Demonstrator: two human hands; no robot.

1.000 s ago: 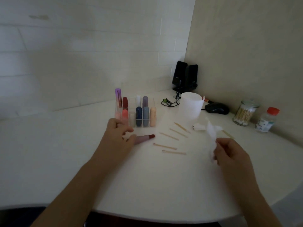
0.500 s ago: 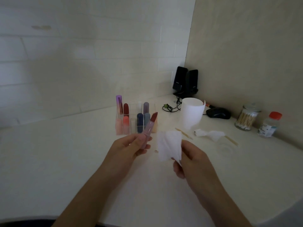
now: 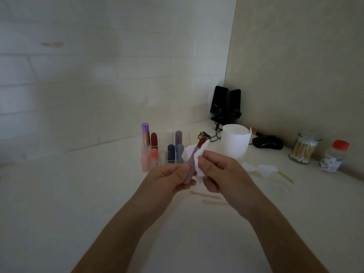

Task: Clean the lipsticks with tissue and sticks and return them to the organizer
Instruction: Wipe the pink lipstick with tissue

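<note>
My left hand [image 3: 169, 179] grips the pink barrel of an uncapped lipstick [image 3: 190, 170], its dark red tip pointing up and to the right. Against that lipstick my right hand [image 3: 220, 174] pinches a white tissue [image 3: 198, 164], which wraps the barrel just below the tip. Both hands are raised above the white table [image 3: 98, 194]. Behind them stands the clear organizer [image 3: 164, 152] with several capped lipsticks upright in it. Wooden sticks [image 3: 208, 197] lie on the table under my right hand.
A white paper roll [image 3: 235, 142] stands behind my right hand. A crumpled tissue [image 3: 260, 168] and another stick [image 3: 285, 176] lie to the right. Further right are a black mouse [image 3: 267, 141], a jar of cotton swabs [image 3: 304, 147], a red-capped bottle [image 3: 333, 155] and black speakers [image 3: 225, 104].
My left hand picked the lipstick up off the table and raised it. My right hand brought the tissue in from the right and now wraps it round the lipstick.
</note>
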